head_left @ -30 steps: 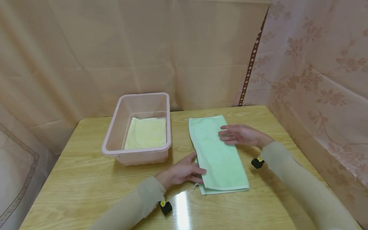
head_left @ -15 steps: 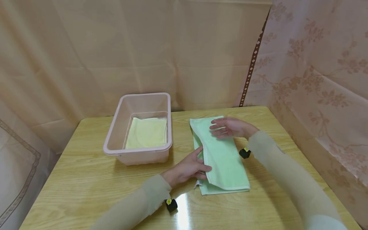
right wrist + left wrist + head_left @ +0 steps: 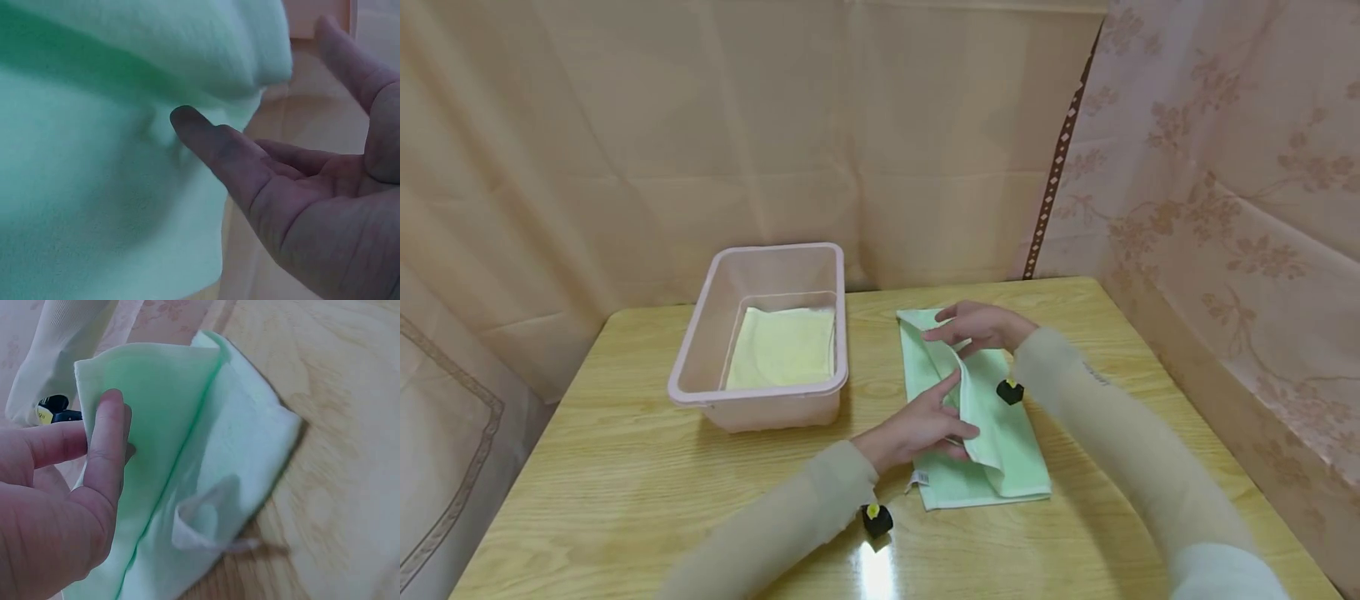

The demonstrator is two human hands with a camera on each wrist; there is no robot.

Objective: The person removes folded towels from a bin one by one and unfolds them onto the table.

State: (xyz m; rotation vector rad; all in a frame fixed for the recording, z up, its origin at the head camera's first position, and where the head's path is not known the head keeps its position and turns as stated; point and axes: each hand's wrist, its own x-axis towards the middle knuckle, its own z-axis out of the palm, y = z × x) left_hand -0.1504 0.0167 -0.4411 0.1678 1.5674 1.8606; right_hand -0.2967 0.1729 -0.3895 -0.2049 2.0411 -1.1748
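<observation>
A: Where does the towel lie, and what holds it?

B: The folded, oblong, pale-green cloth towel [image 3: 1011,437] lies on the yellowish wood-grain surface [image 3: 625,467], right of the rectangular pink plastic basin [image 3: 757,394] with a folded pale-yellow cloth [image 3: 786,348] inside; the left hand [image 3: 921,429] pinches the raised edge of the upper layer between thumb and fingers.

A: And the right hand [image 3: 981,325]?

B: Its fingers are loosely straight, the thumb well apart; a fingertip seems to touch the cloth towards the far end, but no grip shows.

A: What could go wrong?

B: With one side gripped, the far end may sag and the fold skew; a light pinch may let the edge slip; a hard tug may drag the lower layer along; the small white fabric label [image 3: 919,478], jutting out at the left, may snag a finger.
</observation>
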